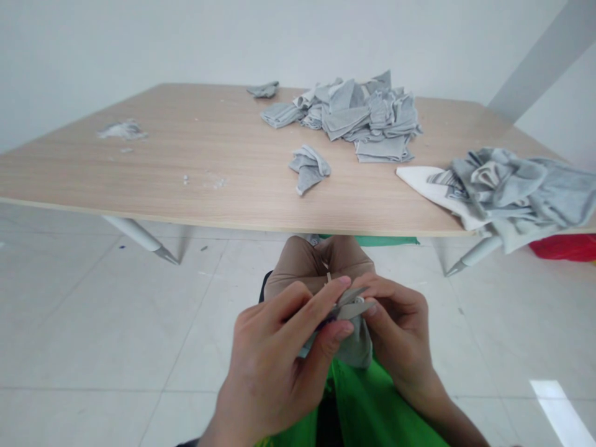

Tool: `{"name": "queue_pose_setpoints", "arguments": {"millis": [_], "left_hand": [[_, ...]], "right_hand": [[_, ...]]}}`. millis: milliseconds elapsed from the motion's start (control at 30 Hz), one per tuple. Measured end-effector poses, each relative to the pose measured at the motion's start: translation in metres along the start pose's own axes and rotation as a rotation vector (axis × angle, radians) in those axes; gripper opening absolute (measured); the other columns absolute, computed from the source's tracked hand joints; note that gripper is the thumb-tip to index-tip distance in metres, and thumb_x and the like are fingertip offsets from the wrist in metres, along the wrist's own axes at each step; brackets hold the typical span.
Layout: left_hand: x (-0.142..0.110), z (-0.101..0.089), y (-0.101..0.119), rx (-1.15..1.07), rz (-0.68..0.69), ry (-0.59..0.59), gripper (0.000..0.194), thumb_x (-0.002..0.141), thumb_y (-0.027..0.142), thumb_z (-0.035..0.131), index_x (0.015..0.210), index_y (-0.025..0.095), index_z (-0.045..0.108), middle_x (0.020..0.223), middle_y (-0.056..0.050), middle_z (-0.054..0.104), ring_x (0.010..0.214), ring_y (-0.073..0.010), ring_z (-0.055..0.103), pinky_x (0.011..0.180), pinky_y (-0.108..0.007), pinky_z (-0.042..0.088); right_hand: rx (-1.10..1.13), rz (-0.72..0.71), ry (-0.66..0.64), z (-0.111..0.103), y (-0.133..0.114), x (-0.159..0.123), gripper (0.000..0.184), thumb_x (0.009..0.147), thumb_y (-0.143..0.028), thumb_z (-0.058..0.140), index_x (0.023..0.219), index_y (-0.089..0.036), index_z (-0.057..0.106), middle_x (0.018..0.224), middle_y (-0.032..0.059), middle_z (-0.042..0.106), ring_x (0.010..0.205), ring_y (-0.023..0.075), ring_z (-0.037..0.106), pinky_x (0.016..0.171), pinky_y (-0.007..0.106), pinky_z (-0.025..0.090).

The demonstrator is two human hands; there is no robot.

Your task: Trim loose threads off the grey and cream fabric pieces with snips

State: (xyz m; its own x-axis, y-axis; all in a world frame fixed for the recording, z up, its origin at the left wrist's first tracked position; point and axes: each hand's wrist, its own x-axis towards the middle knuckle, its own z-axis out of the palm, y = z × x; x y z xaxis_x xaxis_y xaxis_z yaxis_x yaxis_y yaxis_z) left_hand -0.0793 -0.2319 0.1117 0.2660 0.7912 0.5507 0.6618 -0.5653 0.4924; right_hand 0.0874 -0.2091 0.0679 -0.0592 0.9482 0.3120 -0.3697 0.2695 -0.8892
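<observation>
My left hand [274, 354] and my right hand [400, 329] meet over my lap, below the table's near edge. Both pinch a small grey piece of cloth [356, 344] that hangs down between them. My left fingers also close on a small metal tool [351, 304], perhaps snips, with its tips at the cloth's top edge. The tool's handle is hidden under my fingers. My knees in tan trousers [321, 261] show just beyond the hands, with green fabric [367, 403] under them.
A wooden table [186, 174] stands ahead. It bears a heap of folded grey cloth pieces [358, 118], one loose crumpled piece [308, 166], a small piece at the back [264, 90], a rumpled grey and white pile [507, 186] at the right edge, and lint scraps [121, 130]. A red object [563, 247] lies on the floor.
</observation>
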Motion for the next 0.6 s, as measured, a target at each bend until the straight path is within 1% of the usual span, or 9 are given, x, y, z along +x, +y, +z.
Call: {"name": "queue_pose_setpoints", "arguments": {"millis": [133, 300, 367, 500, 600], "left_hand": [[0.001, 0.001, -0.001, -0.011, -0.007, 0.001, 0.035, 0.097, 0.027, 0.061, 0.132, 0.020, 0.061, 0.082, 0.000, 0.062, 0.066, -0.0109, 0.058, 0.053, -0.023, 0.043], [0.001, 0.005, -0.004, -0.007, -0.007, 0.004, 0.035, 0.097, 0.027, 0.061, 0.131, 0.019, 0.062, 0.086, -0.002, 0.064, 0.068, -0.0107, 0.060, 0.055, -0.023, 0.044], [0.001, 0.007, -0.005, -0.003, -0.009, 0.005, 0.035, 0.097, 0.027, 0.061, 0.132, 0.019, 0.061, 0.087, -0.002, 0.065, 0.068, -0.0104, 0.061, 0.054, -0.023, 0.044], [0.002, 0.011, -0.009, -0.002, -0.031, -0.003, 0.035, 0.098, 0.028, 0.061, 0.131, 0.019, 0.062, 0.086, -0.002, 0.066, 0.065, -0.0098, 0.060, 0.052, -0.023, 0.043], [0.003, 0.013, -0.013, -0.022, -0.052, -0.010, 0.035, 0.098, 0.028, 0.060, 0.132, 0.020, 0.062, 0.090, -0.003, 0.068, 0.067, -0.0104, 0.062, 0.053, -0.022, 0.045]], "right_hand": [[0.012, 0.024, 0.017, 0.001, 0.001, 0.001, 0.006, 0.089, -0.025, 0.073, 0.089, -0.028, 0.078, 0.078, 0.0016, 0.073, 0.070, 0.0168, 0.065, 0.061, 0.029, 0.051], [0.041, 0.048, 0.050, 0.001, 0.005, 0.002, 0.009, 0.087, -0.024, 0.075, 0.090, -0.031, 0.079, 0.086, 0.0013, 0.075, 0.073, 0.0164, 0.067, 0.065, 0.030, 0.053], [0.042, 0.055, 0.059, 0.001, 0.007, 0.003, 0.010, 0.088, -0.024, 0.074, 0.090, -0.032, 0.079, 0.086, 0.0011, 0.075, 0.073, 0.0159, 0.066, 0.065, 0.029, 0.053], [0.050, 0.072, 0.047, -0.001, 0.011, 0.005, 0.015, 0.090, -0.020, 0.072, 0.094, -0.033, 0.079, 0.085, -0.0005, 0.074, 0.076, 0.0137, 0.066, 0.067, 0.026, 0.052], [0.047, 0.067, 0.046, -0.002, 0.015, 0.008, 0.013, 0.090, -0.022, 0.072, 0.093, -0.032, 0.079, 0.087, -0.0008, 0.075, 0.075, 0.0135, 0.066, 0.066, 0.026, 0.053]]}}
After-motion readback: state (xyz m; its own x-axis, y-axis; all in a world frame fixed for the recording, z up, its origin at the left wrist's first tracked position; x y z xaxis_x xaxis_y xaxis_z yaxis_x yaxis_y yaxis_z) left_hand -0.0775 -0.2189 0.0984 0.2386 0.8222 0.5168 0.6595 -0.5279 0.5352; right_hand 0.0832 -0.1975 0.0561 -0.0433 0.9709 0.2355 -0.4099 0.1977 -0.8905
